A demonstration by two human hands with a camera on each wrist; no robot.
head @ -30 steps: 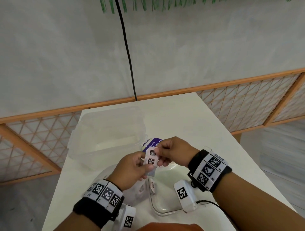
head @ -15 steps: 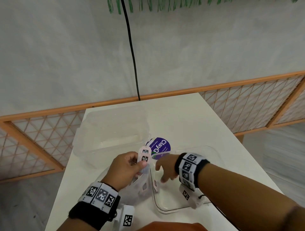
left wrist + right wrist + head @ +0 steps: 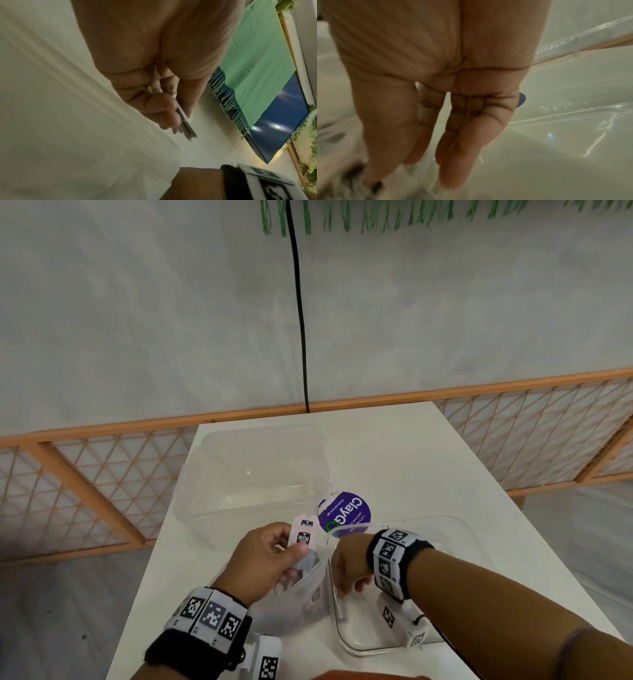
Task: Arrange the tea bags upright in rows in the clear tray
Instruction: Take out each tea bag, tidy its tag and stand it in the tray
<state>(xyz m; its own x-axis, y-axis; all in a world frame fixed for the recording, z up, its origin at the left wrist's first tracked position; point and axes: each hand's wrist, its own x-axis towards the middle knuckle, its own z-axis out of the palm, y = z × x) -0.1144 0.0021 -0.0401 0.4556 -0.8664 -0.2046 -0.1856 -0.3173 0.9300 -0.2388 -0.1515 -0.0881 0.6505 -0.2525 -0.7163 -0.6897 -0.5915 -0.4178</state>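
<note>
Near the tabletop's (image 3: 394, 460) front edge, head view: left hand (image 3: 263, 559) pinching pink tea bags (image 3: 303, 537) upright; right hand (image 3: 349, 563) reaching down into clear tray (image 3: 455, 529). Left wrist: grip pinched on thin packets. Right wrist: fingers (image 3: 453, 155) straight, holding nothing, by tray wall.

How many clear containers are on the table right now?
2: a deep tub at the back left, and a shallow tray at the front right under the right hand. Some may be hidden.
</note>
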